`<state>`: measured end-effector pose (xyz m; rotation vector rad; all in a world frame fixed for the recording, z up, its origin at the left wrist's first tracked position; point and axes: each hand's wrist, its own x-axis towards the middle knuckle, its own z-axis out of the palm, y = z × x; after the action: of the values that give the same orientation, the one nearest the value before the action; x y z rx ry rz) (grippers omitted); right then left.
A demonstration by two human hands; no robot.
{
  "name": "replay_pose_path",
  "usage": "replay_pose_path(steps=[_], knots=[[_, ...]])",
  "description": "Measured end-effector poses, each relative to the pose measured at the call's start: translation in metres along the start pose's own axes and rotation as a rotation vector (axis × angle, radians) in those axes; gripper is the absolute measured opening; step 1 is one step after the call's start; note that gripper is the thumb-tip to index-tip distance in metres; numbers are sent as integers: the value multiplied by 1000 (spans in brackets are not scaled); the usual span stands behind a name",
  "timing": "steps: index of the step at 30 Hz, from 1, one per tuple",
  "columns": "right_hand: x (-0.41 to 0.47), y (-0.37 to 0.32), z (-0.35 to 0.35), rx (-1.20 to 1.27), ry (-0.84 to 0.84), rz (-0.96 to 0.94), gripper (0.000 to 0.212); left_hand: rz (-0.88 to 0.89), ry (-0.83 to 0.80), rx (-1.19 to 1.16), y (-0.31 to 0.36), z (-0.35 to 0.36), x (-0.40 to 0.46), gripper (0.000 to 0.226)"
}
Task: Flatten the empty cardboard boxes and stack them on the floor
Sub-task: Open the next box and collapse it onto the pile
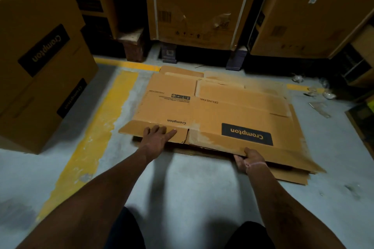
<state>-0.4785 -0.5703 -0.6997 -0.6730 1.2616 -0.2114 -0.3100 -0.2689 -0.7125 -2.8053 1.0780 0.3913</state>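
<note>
Left hand (156, 137) spread flat, fingers apart, palm pressed down on the near left flap of the flattened cardboard box (214, 115). Right hand (248, 157) closed as a grip on the near edge of the same box, thumb on top of the board, the other fingers hidden beneath it; a thin pale band around that wrist. Box lying open and flat, printed side up, with a dark "Crompton" label (247, 134) near the right hand and a smaller "Crompton" print just beside the left fingers, both upside down from this view. Near edge raised a little at the right side, right corner blurred. Under it, more flattened cardboard (291, 177) on the grey floor (182, 184), edges showing at the near right and at the far side. To the left, a worn yellow line (97, 133) painted on the floor, running away from the person. Further left, stacked closed boxes (38, 60) with the same brand label. Behind, tall cartons (194, 6) standing on dark blocks. At far right, some small pieces of clear plastic scrap (315, 91) on the floor.
</note>
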Motion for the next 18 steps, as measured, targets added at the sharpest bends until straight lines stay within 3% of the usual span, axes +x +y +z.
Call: replay_pose_path(steps=[3,9,13,16,18], knots=[[13,-20,-4,155,54,133,14,-75,-96,-40,16,3,23,90],[60,-30,-6,75,15,130,8,-50,-208,-138,25,19,52,90],[78,-18,-6,-48,82,138,19,-39,-248,-170,23,40,62,94],[74,-1,-15,-521,191,63,57,-22,-231,-167,22,55,63,100],[69,9,-21,-994,505,-226,76,-22,-204,-144,20,60,66,102]])
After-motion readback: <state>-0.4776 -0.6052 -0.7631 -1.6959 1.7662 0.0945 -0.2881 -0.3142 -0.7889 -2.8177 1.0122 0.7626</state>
